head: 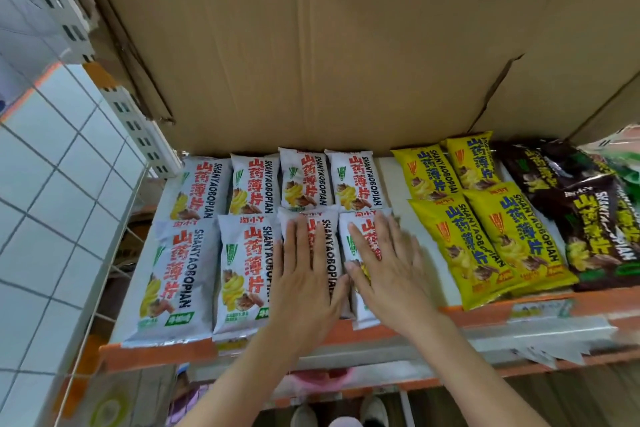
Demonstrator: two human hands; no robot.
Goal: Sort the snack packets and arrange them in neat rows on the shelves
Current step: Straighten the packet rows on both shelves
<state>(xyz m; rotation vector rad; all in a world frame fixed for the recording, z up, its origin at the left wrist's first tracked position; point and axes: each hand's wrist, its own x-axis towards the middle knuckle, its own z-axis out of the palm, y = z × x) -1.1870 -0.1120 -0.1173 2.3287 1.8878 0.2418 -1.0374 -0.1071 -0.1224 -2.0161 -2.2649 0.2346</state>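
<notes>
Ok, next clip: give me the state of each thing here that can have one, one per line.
Left hand: open, pressing flat on a white packet.
Right hand: open, flat on the neighbouring white packet.
White packets: lying flat, two rows of four.
Yellow packets: lying flat, two rows of two, slightly slanted.
Dark packets: lying flat, overlapping, untidy.
Cardboard sheet: standing behind the packets, torn at upper right.
Shelf: bare strip showing between white and yellow groups.

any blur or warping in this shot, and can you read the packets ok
Head view: wide-angle bend curves the tiled wall and shelf edge; right hand slightly motion-blurred, left hand sharper; white packets legible; dark packets at the right edge soft.
</notes>
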